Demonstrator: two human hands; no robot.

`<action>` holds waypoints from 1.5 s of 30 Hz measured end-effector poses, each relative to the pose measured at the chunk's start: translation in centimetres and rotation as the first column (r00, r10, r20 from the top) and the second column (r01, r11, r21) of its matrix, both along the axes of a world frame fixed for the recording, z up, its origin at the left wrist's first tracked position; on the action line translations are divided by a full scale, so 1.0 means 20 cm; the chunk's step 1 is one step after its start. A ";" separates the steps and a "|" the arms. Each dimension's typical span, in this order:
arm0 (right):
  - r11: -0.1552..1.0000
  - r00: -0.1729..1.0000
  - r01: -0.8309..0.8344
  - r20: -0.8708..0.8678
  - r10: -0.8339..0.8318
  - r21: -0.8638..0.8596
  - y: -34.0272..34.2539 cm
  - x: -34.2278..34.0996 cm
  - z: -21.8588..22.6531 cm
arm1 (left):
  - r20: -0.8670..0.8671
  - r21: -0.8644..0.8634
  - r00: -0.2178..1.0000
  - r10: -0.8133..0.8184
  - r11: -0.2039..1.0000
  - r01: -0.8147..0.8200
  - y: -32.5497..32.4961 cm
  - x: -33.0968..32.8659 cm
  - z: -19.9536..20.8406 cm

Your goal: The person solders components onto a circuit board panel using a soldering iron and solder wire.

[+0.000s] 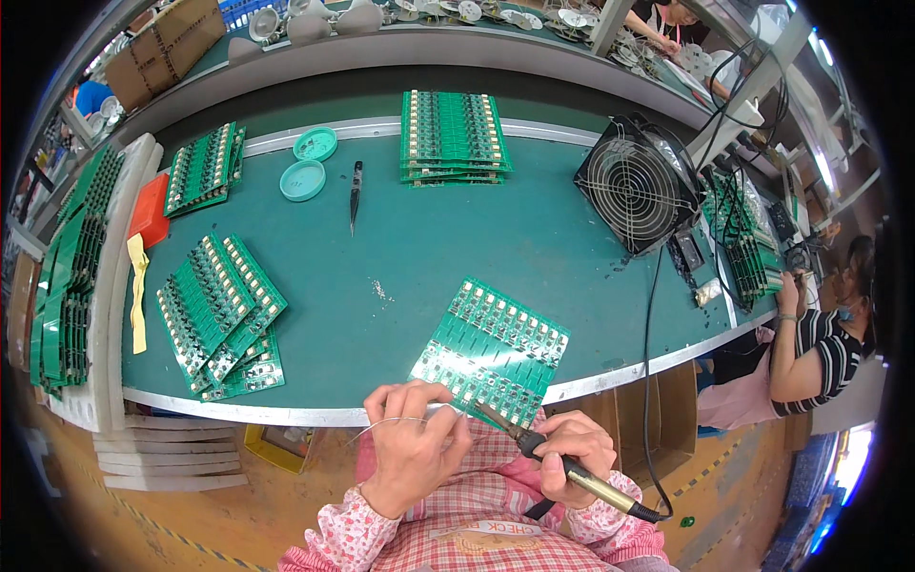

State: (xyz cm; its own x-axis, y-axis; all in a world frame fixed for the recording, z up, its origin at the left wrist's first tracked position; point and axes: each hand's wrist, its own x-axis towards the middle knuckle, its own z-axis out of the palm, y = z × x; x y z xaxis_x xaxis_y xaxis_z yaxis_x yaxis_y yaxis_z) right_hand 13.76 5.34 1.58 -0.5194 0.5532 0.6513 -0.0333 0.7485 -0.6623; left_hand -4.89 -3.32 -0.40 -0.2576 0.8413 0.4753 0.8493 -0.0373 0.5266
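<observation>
A green circuit board panel [496, 343] with rows of small white parts lies at the table's front edge, its near corner by my hands. My left hand [412, 448] is closed on a thin solder wire [389, 420], whose loose end trails out to the left. The fingers rest at the panel's near left edge. In my right hand [578, 452] is a soldering iron [602, 489], gripped like a pen. Its tip points up and left and is over the near part of the panel; I cannot tell whether it touches. A black cord [650, 362] runs from its rear end.
Stacked panels sit at left [214, 310], back left [202, 170] and back centre [453, 138]. A black fan [637, 181] stands back right. Tweezers [355, 195] lie beside two round teal containers [303, 179]. A co-worker [815, 353] sits at right.
</observation>
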 end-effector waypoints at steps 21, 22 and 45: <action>0.909 0.965 -0.134 0.261 0.029 0.395 -0.04 0.00 0.00 | -0.017 -0.003 1.000 0.005 1.000 -0.005 -0.01 -0.01 -0.02; 0.880 0.962 -0.137 0.273 0.009 0.454 -0.04 0.01 -0.01 | -0.008 0.004 1.000 -0.013 1.000 0.013 0.00 0.00 -0.03; 0.807 0.831 0.488 -0.108 -0.546 -0.333 0.23 0.31 0.02 | -0.038 -0.007 0.999 0.004 1.000 -0.004 -0.02 0.04 -0.04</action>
